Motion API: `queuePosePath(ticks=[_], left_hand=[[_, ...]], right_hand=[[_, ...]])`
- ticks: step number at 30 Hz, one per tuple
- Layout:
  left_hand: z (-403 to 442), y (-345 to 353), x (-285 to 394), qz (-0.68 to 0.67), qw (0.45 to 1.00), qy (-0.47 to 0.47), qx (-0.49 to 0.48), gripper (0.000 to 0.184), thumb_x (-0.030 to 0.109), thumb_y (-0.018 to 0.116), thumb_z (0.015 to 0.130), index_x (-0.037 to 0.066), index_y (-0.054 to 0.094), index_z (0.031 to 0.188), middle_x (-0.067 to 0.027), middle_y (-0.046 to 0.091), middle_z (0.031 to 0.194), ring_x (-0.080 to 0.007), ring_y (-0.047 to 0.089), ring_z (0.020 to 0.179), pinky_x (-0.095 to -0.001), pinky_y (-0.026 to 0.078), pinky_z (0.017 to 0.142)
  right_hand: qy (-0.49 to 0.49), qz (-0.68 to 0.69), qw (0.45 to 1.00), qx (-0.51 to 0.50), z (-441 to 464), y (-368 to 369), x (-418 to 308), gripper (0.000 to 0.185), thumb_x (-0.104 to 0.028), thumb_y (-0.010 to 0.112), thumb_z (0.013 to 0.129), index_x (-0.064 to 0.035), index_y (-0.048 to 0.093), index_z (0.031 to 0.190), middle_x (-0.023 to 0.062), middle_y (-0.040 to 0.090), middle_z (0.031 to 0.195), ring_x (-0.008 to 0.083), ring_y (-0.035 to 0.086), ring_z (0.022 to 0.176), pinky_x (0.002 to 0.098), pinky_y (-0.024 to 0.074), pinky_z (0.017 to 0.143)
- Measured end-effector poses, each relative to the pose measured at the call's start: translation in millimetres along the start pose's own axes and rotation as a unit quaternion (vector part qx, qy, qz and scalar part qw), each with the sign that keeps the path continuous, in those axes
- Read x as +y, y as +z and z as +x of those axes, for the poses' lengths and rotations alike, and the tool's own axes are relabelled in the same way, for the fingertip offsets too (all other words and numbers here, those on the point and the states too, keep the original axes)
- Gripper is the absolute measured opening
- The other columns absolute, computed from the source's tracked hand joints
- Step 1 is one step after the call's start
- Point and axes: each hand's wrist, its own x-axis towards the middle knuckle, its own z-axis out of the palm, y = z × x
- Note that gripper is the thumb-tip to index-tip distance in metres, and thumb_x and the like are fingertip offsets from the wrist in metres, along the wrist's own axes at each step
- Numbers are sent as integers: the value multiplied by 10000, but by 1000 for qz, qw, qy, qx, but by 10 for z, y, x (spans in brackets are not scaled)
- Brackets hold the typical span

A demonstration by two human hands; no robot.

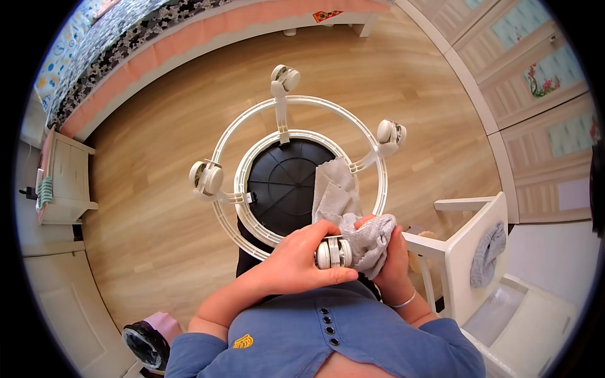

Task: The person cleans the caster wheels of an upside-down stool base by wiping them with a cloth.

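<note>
A white frame of two rings (378, 189) lies with its caster wheels up in front of my body. A black round panel (280, 183) fills most of the inner ring. My left hand (299, 252) curls around the nearest caster (334, 252), thumb below and fingers above. Just to its right, my right hand (392, 261) grips a bunched grey cloth (368, 242) beside that caster. The cloth's loose end drapes over the ring and the panel's right side. Casters stand on the frame at the left (207, 177), far side (285, 79) and right (392, 133).
A white chair (476, 252) stands close on the right, with a folded grey cloth (488, 255) on it. Wooden floor (157, 189) surrounds the frame. A bed (189, 44) is at the back, cabinets (491, 57) line the right, and a dark bin (146, 343) sits lower left.
</note>
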Motion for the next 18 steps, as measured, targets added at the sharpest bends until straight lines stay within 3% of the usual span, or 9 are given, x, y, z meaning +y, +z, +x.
queuePosePath(ticks=[7,11,13,15,17,18], left_hand=[[-2,18,34,44,999,-19,-2,550,372,696,684,-18,484,1007,-196,556,911,-319,564,847,-385,448,721],[-9,29,56,-41,998,-48,-19,521,282,696,686,1,445,1045,-181,549,908,-287,565,827,-360,450,729],[-6,24,51,-61,996,-59,-28,516,247,698,685,12,430,1059,-170,546,909,-264,565,816,-345,450,732],[0,33,13,-146,987,-49,-40,502,196,697,686,38,413,1069,-136,538,911,-206,551,814,-317,446,735],[1,25,10,-157,985,-55,-51,504,183,693,689,44,406,1078,-124,533,928,-191,544,828,-311,443,741],[7,25,9,-169,982,-61,-63,507,170,690,692,50,398,1088,-112,529,945,-176,537,841,-304,440,747]], right_hand=[[31,94,995,15,33,-98,90,546,-451,321,918,21,445,1162,150,546,1094,198,544,987,323,445,859],[39,69,996,51,57,-123,36,548,-458,311,920,12,443,1166,147,533,1121,203,530,1012,341,434,875],[-34,117,986,110,107,-184,-13,535,-460,310,921,-8,440,1177,116,525,1137,218,513,1036,365,418,895],[-118,215,964,102,128,-335,-135,539,-480,319,912,-33,435,1191,82,526,1133,230,504,1047,383,409,905],[-226,158,945,177,163,-324,-345,498,-488,321,908,-98,458,1187,35,545,1113,207,527,1005,369,434,872],[-226,158,945,178,162,-248,-441,498,-488,321,908,-98,458,1187,35,545,1113,207,527,1005,369,434,872]])
